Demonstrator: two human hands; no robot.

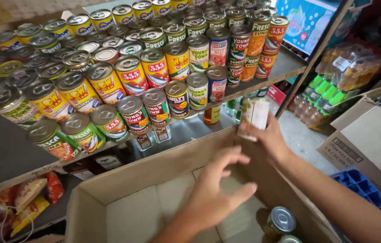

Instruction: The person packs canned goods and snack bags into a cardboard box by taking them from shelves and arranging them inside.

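right hand [267, 139]: closed around a pale-labelled can [254, 113], fingers wrapped on its near side, lifted above the far right corner of the cardboard box [123, 189].
can axis: upright, long axis vertical, top toward the shelf; it sits just in front of the lower shelf edge, below and right of the stacked tins.
left hand [217, 189]: spread flat, fingers apart, holding nothing, palm down over the box's bare floor near the middle.
nearer hand: the right one is the closer to the shelf; the left hangs lower and nearer the camera.
cans left in box [280, 220]: two silver ring-pull tops show in the near right corner, just right of the left hand, well below the held can.
shelf [1, 153]: grey board slanting up to the right, with a bare stretch at its left end.
stacked tins [154, 67]: rows two and three high; yellow labels at left, red-and-yellow in the middle, green-and-white, blue-and-red and orange toward the right.
snack packets [28, 193]: orange and red bags under the shelf at left.
drink bottles [321, 90]: green-capped, in clear wrap, right of the shelf post.
second carton [370, 139]: open brown carton at far right, above a blue crate [357, 184].
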